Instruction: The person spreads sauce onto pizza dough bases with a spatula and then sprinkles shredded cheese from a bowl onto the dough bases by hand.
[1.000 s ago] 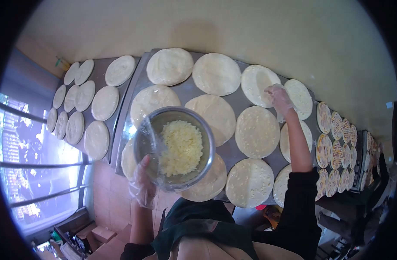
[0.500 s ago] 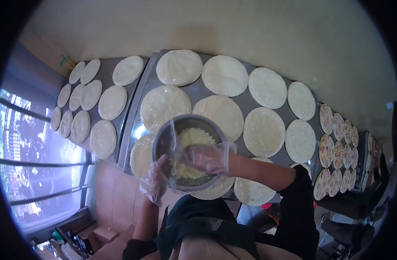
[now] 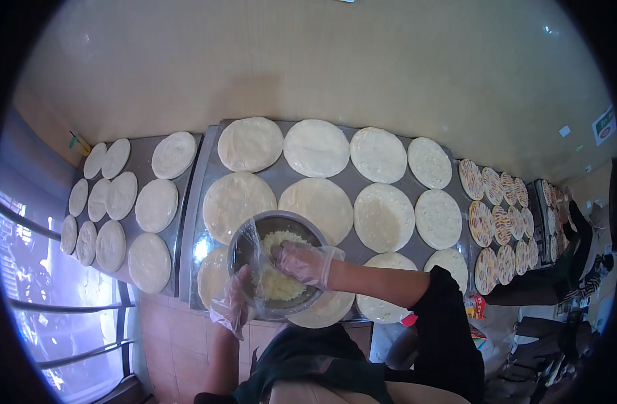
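A grey metal bowl (image 3: 304, 227) is held above the middle of a tray of flat round dough bases. My gloved left hand (image 3: 232, 300) grips the bowl's near left side, its thumb over the rim. Inside lies a pale heap of what looks like grated cheese (image 3: 283, 286). My gloved right hand (image 3: 303, 263) reaches into the bowl from the right, fingers curled into the heap with their tips partly hidden. A clear plastic sheet (image 3: 255, 259) hangs over the bowl's left part. Closest beyond the bowl is a dough base (image 3: 316, 205), partly covered by it.
Further dough bases (image 3: 156, 205) lie on a tray at the left. At the right, several rounds carry striped toppings (image 3: 481, 223). A wall (image 3: 362, 67) runs behind the trays. Another person's dark sleeve (image 3: 577, 222) shows at the far right.
The view has tilted up, so the trays sit lower and further left in the picture. My right hand remains in the bowl, and my left hand keeps its hold.
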### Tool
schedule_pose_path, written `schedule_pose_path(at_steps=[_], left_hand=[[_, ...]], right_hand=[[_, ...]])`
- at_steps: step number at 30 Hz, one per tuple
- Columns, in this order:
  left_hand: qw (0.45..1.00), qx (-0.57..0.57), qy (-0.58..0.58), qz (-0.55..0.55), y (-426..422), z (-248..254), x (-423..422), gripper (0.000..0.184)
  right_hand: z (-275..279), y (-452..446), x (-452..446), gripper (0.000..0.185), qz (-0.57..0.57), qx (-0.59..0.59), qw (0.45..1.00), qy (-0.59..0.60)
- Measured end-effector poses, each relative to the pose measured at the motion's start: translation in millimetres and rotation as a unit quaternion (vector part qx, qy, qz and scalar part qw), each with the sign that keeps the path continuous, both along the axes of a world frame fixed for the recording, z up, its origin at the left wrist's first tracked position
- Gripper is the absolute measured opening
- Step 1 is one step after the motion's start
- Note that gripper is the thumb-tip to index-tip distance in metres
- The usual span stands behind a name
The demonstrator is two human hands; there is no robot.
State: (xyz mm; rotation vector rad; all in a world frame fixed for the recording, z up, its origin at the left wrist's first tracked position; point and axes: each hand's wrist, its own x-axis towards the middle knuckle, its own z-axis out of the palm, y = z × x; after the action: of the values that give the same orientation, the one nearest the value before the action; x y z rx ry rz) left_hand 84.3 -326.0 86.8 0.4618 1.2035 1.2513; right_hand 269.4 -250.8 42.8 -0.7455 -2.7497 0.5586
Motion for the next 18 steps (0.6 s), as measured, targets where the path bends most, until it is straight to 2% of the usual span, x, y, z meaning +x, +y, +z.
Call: schedule_pose_path(at_steps=[1, 3, 4, 7, 9, 10, 13, 15, 16, 17, 18], left_hand=[[1.0, 0.002, 0.003, 0.005, 0.9, -1.3, 2.2, 0.052], [1.0, -0.002, -0.013, -0.009, 3.6, -0.2, 6.4, 0.052], [0.999, -0.006, -0.028, -0.022, 4.9, 0.6, 8.9, 0.052], [0.999, -0.015, -0.016, -0.037, 9.7, -9.3, 22.0, 0.054], [0.999, -0.017, -0.006, -0.047, 16.4, -18.7, 34.9, 0.054], [0.998, -0.017, -0.001, -0.056, 19.0, -20.3, 41.2, 0.055], [0.995, -0.013, -0.052, -0.089, 29.5, -14.1, 64.0, 0.056], [0.994, -0.021, -0.051, -0.091, 38.9, -41.4, 72.0, 0.056], [0.994, -0.026, -0.055, -0.094, 43.3, -45.4, 78.1, 0.057], [0.994, -0.028, -0.053, -0.091, 44.9, -47.5, 84.0, 0.057], [0.993, -0.009, -0.04, -0.108, 50.1, -38.2, 97.0, 0.057]], right_hand=[[0.8, 1.0, 3.5, 0.016, -0.001, 0.001, 1.0, 0.0], [3.6, 1.1, 15.4, 0.016, 0.06, -0.095, 0.992, 0.056], [2.1, 3.6, 21.7, 0.016, 0.063, -0.095, 0.992, 0.057], [3.6, 7.9, 34.9, 0.014, 0.085, -0.046, 0.99, 0.102], [10.0, 9.8, 44.4, 0.011, 0.046, 0.089, 0.987, 0.125], [8.1, 13.9, 52.8, 0.011, 0.043, 0.089, 0.987, 0.129], [18.5, 34.3, 81.8, 0.017, 0.075, 0.034, 0.988, 0.132], [47.9, 46.8, 99.3, 0.023, -0.076, -0.189, 0.966, 0.16], [54.5, 52.0, 109.1, 0.023, -0.073, -0.192, 0.965, 0.162], [59.3, 56.6, 118.9, 0.028, -0.15, -0.412, 0.86, 0.262], [62.7, 60.5, 128.0, 0.032, -0.216, -0.601, 0.69, 0.341]])
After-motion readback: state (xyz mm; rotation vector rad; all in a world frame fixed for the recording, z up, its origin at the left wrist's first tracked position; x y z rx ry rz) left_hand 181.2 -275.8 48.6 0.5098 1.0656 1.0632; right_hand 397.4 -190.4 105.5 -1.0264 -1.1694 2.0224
